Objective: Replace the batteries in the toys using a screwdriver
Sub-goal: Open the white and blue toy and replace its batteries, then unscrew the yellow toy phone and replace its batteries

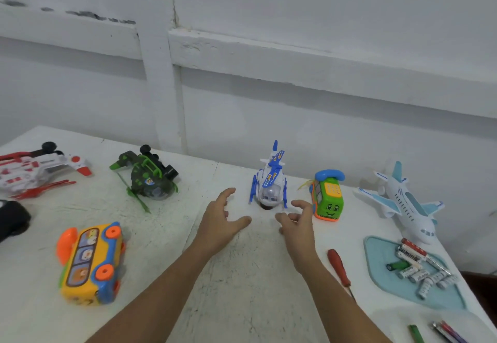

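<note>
Reaching for the blue-and-white toy helicopter (269, 185), both hands open and empty. It stands upright near the table's (242, 275) far edge, long axis running front to back, nose toward the person. Left hand (222, 221) is just short of it on the left, right hand (297, 221) just short on the right; neither touches, and they look about equally near. Red-handled screwdriver (339, 268) lies apart toward the right edge, beside the blue mat (376, 259) of batteries (419, 272). Likely next: a two-handed lift.

both bare forearms stretched forward, left hand (220, 219) and right hand (297, 221) near each other, palms facing inward, fingers spread and loosely curled, holding nothing.
</note>
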